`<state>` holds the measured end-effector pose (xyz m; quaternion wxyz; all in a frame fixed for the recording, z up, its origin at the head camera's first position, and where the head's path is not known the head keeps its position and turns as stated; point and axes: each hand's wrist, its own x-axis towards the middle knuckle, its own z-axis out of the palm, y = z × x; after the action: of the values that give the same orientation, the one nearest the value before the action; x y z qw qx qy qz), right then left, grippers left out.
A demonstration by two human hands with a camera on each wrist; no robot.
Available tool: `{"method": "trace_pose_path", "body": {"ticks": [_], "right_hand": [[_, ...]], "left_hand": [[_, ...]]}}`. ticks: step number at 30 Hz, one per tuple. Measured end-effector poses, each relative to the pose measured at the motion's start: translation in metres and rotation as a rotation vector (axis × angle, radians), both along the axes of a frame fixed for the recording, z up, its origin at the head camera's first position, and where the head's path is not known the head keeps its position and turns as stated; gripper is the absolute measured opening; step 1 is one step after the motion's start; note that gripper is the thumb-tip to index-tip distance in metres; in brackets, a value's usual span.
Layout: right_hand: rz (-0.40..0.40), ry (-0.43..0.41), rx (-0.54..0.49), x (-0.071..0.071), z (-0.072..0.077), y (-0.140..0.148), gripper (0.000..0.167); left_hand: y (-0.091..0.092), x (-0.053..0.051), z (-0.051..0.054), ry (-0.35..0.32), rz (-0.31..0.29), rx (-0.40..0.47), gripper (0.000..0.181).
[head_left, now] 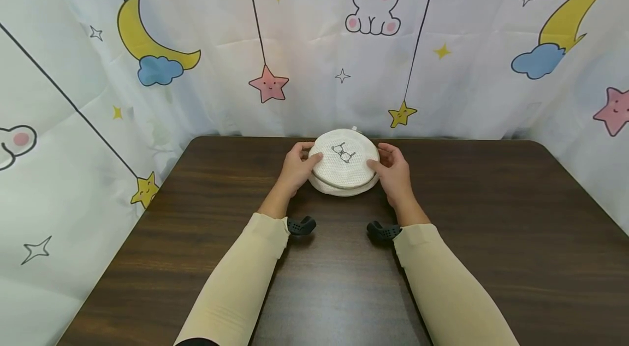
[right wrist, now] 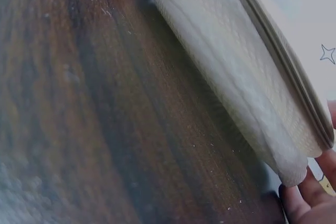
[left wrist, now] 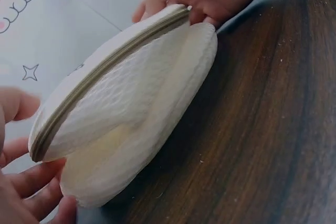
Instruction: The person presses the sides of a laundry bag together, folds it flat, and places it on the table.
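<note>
Near the far edge of the desk (head_left: 221, 215), a round white bag (head_left: 344, 171) is held between two hands, directly in front of the person. Its left rim is gripped by the left hand (head_left: 296, 168) and its right rim by the right hand (head_left: 395, 171), with each thumb laid over the top face and fingers tucked beneath the rim. Neither hand can be called nearer: the bag is touched by both, from opposite sides. Since its outline is round, no long axis is given by the shape itself; the line that counts is judged to be the one from grip to grip, which runs crosswise before the person.

Between the thumbs, a small dark drawing (head_left: 343, 153) is seen on the top face, and a pale tab (head_left: 355, 129) is set at the far rim, away from both hands. In the left wrist view, a brownish band (left wrist: 86, 88) is shown along the upper rim, with a slack mesh wall (left wrist: 126, 85) folded inward below it (whether the underside is borne by the desk cannot be told).
</note>
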<state>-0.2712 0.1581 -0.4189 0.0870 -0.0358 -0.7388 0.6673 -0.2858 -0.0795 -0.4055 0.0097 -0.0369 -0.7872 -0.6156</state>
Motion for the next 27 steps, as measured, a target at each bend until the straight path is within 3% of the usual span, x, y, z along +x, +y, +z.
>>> {"method": "trace_pose_path", "body": {"ticks": [4, 9, 18, 22, 27], "right_hand": [[-0.084, 0.015, 0.008, 0.0004, -0.0027, 0.0012, 0.043], [-0.122, 0.016, 0.034, 0.0025, -0.003, 0.0017, 0.034], [0.024, -0.039, 0.017, 0.0032, 0.001, 0.0016, 0.043], [0.07, -0.071, 0.033, 0.0036, 0.0016, 0.0026, 0.051], [0.092, -0.078, 0.069, 0.0038, 0.0019, 0.0036, 0.054]], "left_hand": [[-0.0007, 0.0008, 0.0005, 0.012, 0.064, 0.017, 0.03], [-0.0009, 0.0004, -0.0025, 0.019, 0.006, 0.05, 0.032], [-0.0007, -0.0005, -0.0083, 0.028, -0.118, 0.017, 0.061], [0.001, 0.0012, -0.0086, 0.01, -0.142, 0.006, 0.066], [0.0038, 0.0033, -0.0071, -0.047, -0.149, 0.067, 0.068]]}}
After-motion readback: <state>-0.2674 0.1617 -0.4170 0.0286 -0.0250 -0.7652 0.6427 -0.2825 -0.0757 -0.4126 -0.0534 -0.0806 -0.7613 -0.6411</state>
